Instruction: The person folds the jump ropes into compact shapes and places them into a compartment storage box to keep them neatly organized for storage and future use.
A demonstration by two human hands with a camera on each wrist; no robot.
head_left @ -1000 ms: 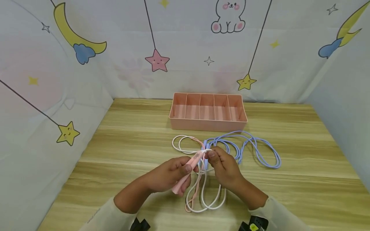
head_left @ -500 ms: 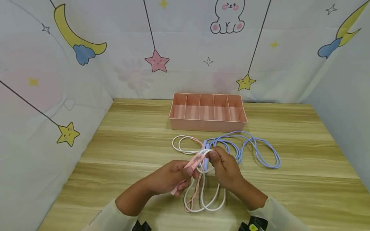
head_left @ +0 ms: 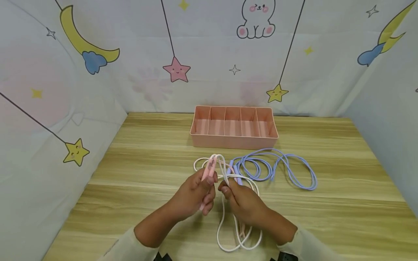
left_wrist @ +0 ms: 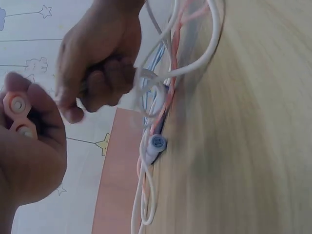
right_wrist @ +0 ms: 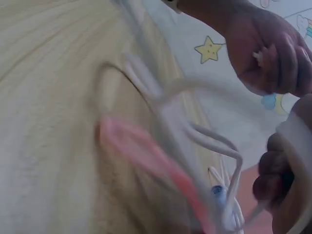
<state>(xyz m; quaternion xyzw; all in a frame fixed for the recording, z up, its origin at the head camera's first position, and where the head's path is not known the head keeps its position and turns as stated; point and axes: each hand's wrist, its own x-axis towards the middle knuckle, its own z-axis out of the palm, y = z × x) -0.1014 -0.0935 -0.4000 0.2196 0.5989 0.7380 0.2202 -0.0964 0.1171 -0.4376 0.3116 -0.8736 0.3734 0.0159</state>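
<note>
Two pink jump rope handles point(head_left: 210, 168) lie side by side in my left hand point(head_left: 192, 197), whose fingers wrap round them; their round ends point(left_wrist: 18, 104) show in the left wrist view. From the handle tops, white cord point(head_left: 223, 214) runs over to my right hand point(head_left: 246, 206), which grips it in curled fingers. Loops of that cord and a pink cord point(head_left: 242, 230) hang down below the right hand. Just beyond the hands lies a blue jump rope point(head_left: 315, 179) in loose coils, its blue handles point(head_left: 239, 179) partly covered by white cord.
A pink box point(head_left: 234, 142) with several compartments stands at the back of the wooden table point(head_left: 147, 159). Printed cloth point(head_left: 209, 47) walls off the back and sides. White and pink cord loops point(head_left: 198, 162) lie left of the blue handles.
My left hand has tipped the pink handles more upright. The right hand has drawn the white cord down and slightly left, and the hanging loops have shifted right and toward me.
</note>
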